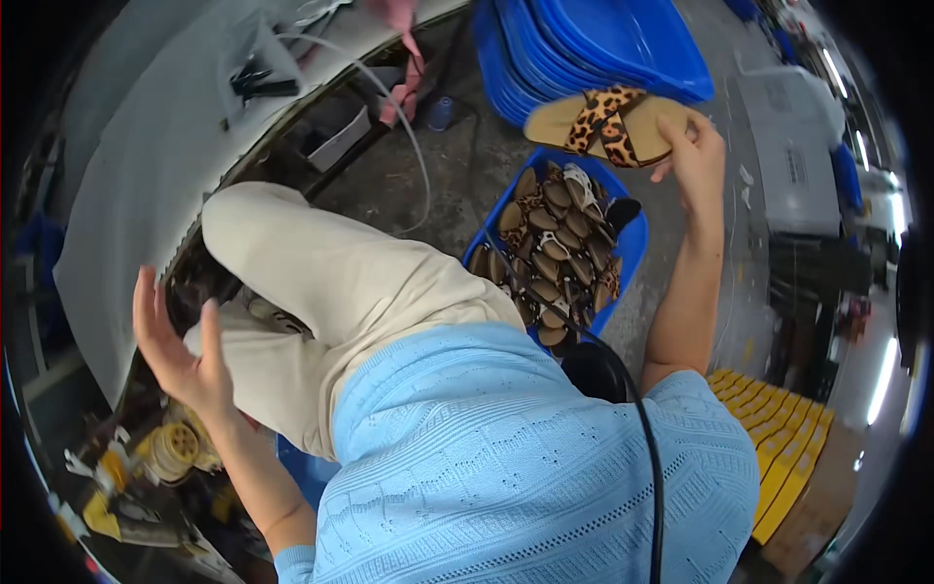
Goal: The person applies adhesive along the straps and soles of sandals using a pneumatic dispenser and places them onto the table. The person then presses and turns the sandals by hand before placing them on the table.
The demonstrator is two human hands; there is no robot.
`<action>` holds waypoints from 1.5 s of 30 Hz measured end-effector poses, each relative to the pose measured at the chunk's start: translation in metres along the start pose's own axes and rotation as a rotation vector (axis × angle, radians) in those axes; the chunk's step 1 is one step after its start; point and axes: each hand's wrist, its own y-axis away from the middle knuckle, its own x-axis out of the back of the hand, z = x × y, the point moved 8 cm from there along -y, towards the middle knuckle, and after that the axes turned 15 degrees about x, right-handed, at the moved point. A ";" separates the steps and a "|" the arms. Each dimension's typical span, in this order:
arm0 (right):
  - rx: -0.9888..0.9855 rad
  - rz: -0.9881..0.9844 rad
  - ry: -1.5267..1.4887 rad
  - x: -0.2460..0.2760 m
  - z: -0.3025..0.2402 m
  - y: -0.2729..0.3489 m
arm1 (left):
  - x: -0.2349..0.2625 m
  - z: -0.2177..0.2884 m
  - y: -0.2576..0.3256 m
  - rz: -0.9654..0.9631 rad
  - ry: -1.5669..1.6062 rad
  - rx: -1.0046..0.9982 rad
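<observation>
My right hand (693,161) grips a leopard-print slide sandal (608,127) by one end of its tan sole. Two crossed spotted straps show on its upper side. The sandal is held up at the far right, above a blue bin (634,243) filled with many similar sandals (555,243), some with leopard straps and a few with white ones. My left hand (185,346) is raised on the left beside the grey-white table edge, its fingers apart and nothing in it.
A stack of blue tubs (584,49) stands behind the bin. The pale worktable (156,165) runs along the left, with a plastic bag (268,63) on it. Yellow slatted pieces (773,438) lie at the right. Yellow spools (173,446) sit low on the left. A black cable (647,438) crosses my body.
</observation>
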 end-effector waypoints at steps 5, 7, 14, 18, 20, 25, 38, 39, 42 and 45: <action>-0.331 0.371 0.233 0.026 0.176 0.046 | 0.094 -0.004 0.005 0.177 -0.217 0.038; -0.475 0.526 -0.372 0.038 0.294 0.095 | 0.120 0.012 0.003 0.278 -0.299 0.013; -0.835 0.270 -0.065 0.002 0.370 0.163 | 0.250 0.072 -0.043 0.756 -0.691 -0.196; -0.620 0.051 -0.205 -0.110 0.320 0.054 | 0.332 0.079 -0.088 0.957 -0.995 -0.176; -0.472 -0.059 -0.343 -0.169 0.232 0.009 | 0.382 0.039 -0.114 0.954 -1.177 0.079; -0.140 -0.364 -0.646 -0.274 0.000 0.004 | 0.430 -0.050 -0.131 0.761 -0.590 0.492; 0.248 -1.613 -1.311 -0.353 -0.339 0.268 | 0.155 0.045 0.120 0.954 -0.389 -0.216; 0.216 -1.623 -1.289 -0.352 -0.345 0.279 | 0.136 0.034 0.134 0.895 -0.330 -0.146; -0.139 -1.537 -1.143 -0.366 -0.329 0.293 | 0.101 0.054 0.126 0.712 -0.152 -0.162; -0.445 -1.528 -1.247 -0.378 -0.302 0.291 | 0.111 -0.001 0.124 0.664 0.547 0.217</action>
